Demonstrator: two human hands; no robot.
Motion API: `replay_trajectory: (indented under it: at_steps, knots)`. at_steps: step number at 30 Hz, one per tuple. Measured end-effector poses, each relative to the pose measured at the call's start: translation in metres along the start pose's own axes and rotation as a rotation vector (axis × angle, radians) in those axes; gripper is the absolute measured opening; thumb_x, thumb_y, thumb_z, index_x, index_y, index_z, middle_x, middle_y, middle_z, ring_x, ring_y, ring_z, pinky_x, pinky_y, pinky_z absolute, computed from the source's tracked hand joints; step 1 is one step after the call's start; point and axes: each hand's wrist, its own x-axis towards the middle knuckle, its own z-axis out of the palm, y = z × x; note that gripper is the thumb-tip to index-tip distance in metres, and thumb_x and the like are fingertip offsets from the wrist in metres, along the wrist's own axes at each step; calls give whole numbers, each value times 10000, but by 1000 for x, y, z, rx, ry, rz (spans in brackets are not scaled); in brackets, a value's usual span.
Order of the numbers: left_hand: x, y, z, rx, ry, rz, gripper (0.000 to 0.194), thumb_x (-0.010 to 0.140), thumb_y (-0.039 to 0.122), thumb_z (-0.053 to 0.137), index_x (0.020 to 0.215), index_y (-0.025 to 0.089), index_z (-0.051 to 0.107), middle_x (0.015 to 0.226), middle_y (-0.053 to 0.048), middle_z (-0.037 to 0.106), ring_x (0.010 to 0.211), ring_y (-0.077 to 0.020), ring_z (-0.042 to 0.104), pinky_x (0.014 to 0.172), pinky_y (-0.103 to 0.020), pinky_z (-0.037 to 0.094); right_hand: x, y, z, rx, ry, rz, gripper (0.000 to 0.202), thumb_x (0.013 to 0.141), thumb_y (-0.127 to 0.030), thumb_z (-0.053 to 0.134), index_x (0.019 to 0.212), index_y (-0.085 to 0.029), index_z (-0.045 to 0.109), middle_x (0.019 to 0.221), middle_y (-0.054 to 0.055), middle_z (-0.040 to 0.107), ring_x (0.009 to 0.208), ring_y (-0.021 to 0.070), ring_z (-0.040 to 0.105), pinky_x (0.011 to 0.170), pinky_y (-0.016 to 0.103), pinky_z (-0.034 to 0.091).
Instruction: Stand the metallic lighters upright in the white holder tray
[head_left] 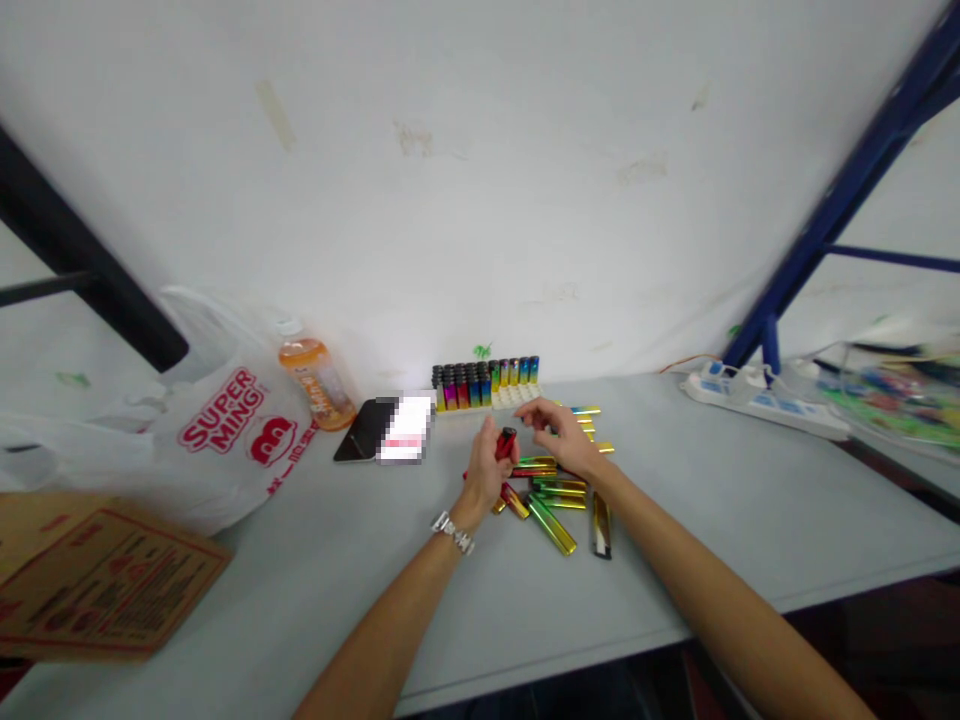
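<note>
1. The left hand is closed around one red lighter, which it holds above the surface, the dark end showing at the top.
2. The right hand is just beside, its fingers bent; I cannot tell if a small part is between them.
3. Beyond the hands, the standing lighters fill much of a white tray; the front right portion has free places.
4. Many loose lighters lie near and under the hands.
5. In my judgement, the step is handling this single piece.
6. The next move probably calls for a steady left hand and precise right fingertips.
</note>
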Motion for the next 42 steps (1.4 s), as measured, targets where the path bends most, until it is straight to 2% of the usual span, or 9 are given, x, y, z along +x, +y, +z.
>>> replay_trajectory:
  at_steps: [6,11,14,17,20,24,30,37,42]
  knots:
    - [0,-3,0,-113,10,-45,754,711,920,231,549,203,397,417,68,267,407,-64,216,413,-236,155,-6,-25,5,115,-182,117,239,812,-377,680,987,-214,681,587,-65,386,540,109,389,524,242,358]
    - [0,-7,1,-10,55,9,771,784,864,154,593,186,468,450,32,384,428,-92,337,437,-240,244,-3,-37,1,17,-139,67,181,817,-382,698,873,-210,709,838,16,581,720,135,556,597,254,462]
    - [1,-4,-4,82,112,105,768,877,760,135,813,159,608,632,-37,588,593,-153,538,527,-260,372,7,-37,-6,106,-127,101,223,800,-404,715,887,-199,702,911,45,640,721,146,614,616,280,519]
    - [3,-1,-16,249,328,248,604,949,632,237,979,174,631,945,-85,670,872,-197,603,729,-304,447,26,-29,-13,156,-73,121,257,782,-394,729,917,-182,680,814,34,679,645,149,633,625,311,539]
    - [6,-2,-27,397,449,307,502,979,543,259,936,196,620,924,-67,641,905,-205,576,816,-327,430,52,-16,-16,26,7,62,229,789,-348,709,944,-183,673,837,39,708,646,154,642,618,308,530]
    - [7,-8,-29,431,454,293,493,989,512,225,895,203,597,856,-52,612,851,-204,560,814,-337,419,88,8,-15,-247,64,-61,132,781,-254,691,890,-181,669,734,6,688,639,146,624,659,292,504]
    - [10,-17,-27,438,440,237,549,978,547,193,843,198,595,839,-57,631,825,-208,571,800,-352,441,118,33,0,-451,-43,-79,109,760,-121,670,862,-155,687,737,10,676,678,141,607,691,263,474]
    - [10,-19,-29,460,449,249,557,982,544,193,843,202,611,851,-63,647,831,-207,586,818,-362,460,120,36,13,-557,-88,-77,138,819,-114,646,918,-146,735,865,54,660,740,147,605,752,265,479]
    - [9,-16,-25,485,445,232,526,989,503,190,831,200,590,859,-63,651,837,-205,591,809,-362,463,102,42,18,-733,-20,-121,325,926,-212,534,1205,-163,693,1031,104,559,880,185,576,845,299,477]
